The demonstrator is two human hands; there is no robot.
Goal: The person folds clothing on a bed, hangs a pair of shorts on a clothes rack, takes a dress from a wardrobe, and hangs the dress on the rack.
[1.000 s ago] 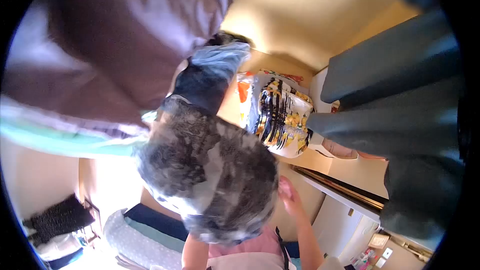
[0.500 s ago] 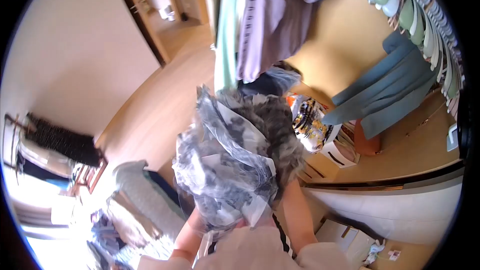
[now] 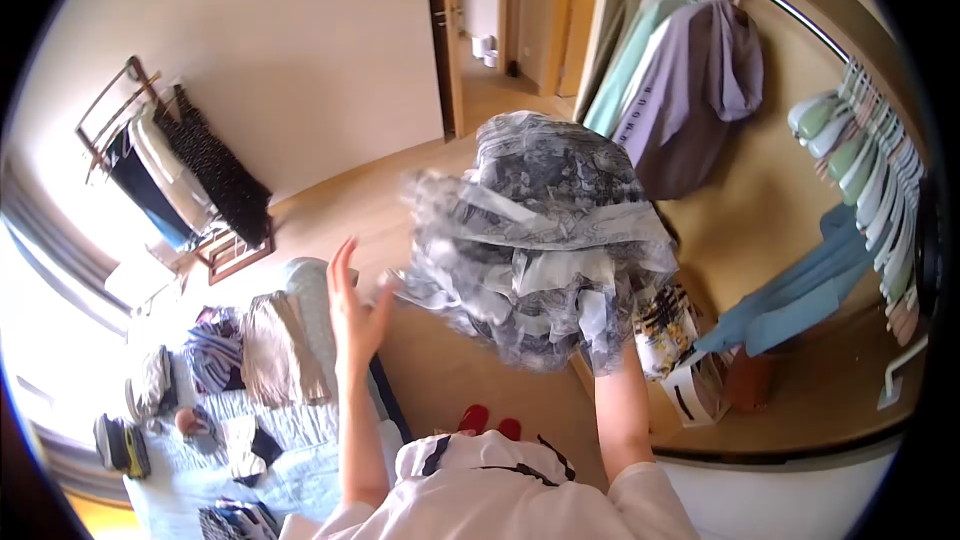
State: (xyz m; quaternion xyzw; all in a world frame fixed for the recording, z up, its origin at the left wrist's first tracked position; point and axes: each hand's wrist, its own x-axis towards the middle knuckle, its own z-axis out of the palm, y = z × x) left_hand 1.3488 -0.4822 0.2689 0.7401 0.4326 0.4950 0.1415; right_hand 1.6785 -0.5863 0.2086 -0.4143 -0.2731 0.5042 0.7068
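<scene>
A ruffled, sheer grey-and-white patterned garment [image 3: 560, 230] is held up in front of me, bunched and partly blurred by motion. My right forearm rises under its lower right side, and my right hand [image 3: 612, 355] is mostly covered by the cloth it holds. To the left of the garment, my left hand [image 3: 357, 320] is raised with its fingers apart and nothing in it. A loose fold of the cloth hangs close to those fingers. Whether the garment is a skirt or a dress, I cannot tell.
An open wardrobe at right has hanging sweatshirts [image 3: 690, 90], many hangers [image 3: 880, 180], blue trousers [image 3: 800, 290] and a white box [image 3: 697, 392]. Folded clothes lie on the bed [image 3: 310, 440] at left. Behind it stands a clothes rack [image 3: 130, 90]. A door [image 3: 452, 30] is at the back.
The garment has been raised and spread upward. My left hand has come off it and moved left, fingers spread. The view has shifted, showing more of the bed and the wardrobe rail.
</scene>
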